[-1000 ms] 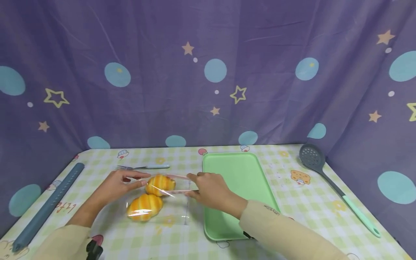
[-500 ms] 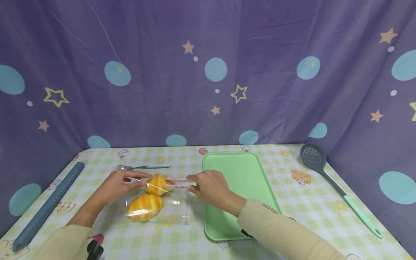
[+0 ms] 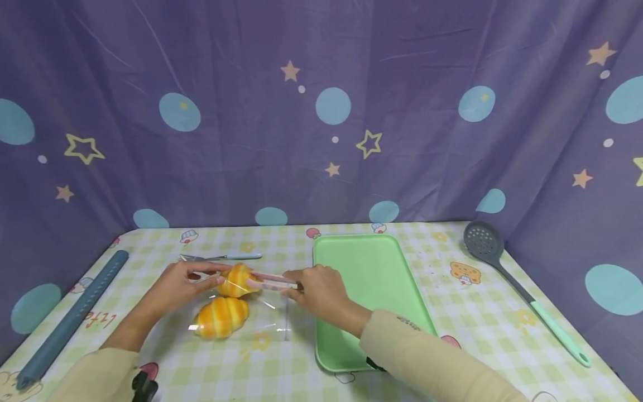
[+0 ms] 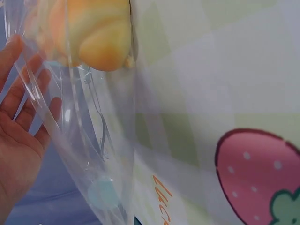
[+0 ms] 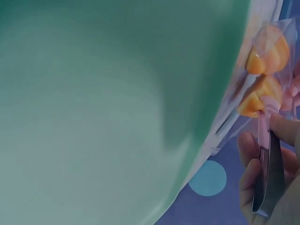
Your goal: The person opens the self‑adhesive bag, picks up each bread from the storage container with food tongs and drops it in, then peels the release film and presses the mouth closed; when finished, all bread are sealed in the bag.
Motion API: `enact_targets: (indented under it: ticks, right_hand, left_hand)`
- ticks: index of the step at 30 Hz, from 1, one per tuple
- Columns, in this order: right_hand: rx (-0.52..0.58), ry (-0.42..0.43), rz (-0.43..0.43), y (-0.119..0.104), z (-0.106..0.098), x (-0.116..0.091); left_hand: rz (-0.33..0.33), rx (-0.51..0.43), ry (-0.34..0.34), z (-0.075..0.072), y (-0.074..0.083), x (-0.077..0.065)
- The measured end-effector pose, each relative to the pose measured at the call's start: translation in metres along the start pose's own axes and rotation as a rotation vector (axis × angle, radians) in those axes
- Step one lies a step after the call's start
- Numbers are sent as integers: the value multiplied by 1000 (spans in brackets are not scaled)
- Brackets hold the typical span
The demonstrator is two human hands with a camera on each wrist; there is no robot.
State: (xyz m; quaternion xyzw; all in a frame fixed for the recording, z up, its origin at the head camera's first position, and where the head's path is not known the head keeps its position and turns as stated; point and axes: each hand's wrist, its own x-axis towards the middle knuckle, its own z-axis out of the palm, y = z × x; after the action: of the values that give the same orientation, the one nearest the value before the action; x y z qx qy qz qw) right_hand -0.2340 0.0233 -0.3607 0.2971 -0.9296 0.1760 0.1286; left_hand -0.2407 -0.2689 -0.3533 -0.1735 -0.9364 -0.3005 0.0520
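Here's the near roll [image 3: 221, 318] and the far roll [image 3: 235, 282], both in the clear bag [image 3: 271, 322] on the desk [image 3: 276, 371], left hand [image 3: 176, 287] pinching the bag, right hand [image 3: 318, 291] squeezing pink tongs [image 3: 271, 281] not yet clear of it!

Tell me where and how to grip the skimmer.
Grip the skimmer by the middle of its mint handle, likely best from above on the near side: the handle is slim, slants toward the near right, while the broad, holed head sits at the far end.
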Motion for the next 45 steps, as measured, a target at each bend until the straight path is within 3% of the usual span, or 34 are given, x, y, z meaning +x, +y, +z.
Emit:
enact_targets:
  ticks: [5,13,19,24,28,33,45]
  right_hand:
    - [-128,2,-22,-5,2,1]
    - [-351,74,-142,-6,6,6]
    - [-410,72,-170,-8,7,7]
    - [-376,-2,-136,-4,3,5]
    - [-275,-55,-108,1,-5,1]
    - [-147,-107,-116,7,-13,-5]
    - [-25,-327,-133,23,-21,-21]
  left_hand:
    - [21,-6,0,0,-1,0]
    - [25,-9,4,1,2,1]
    - [40,12,13,1,1,-1]
    - [23,16,9,0,1,-3]
    - [-3,15,2,-1,0,-4]
    - [-14,4,0,-1,-1,-4]
    - [2,13,-5,-2,1,-5]
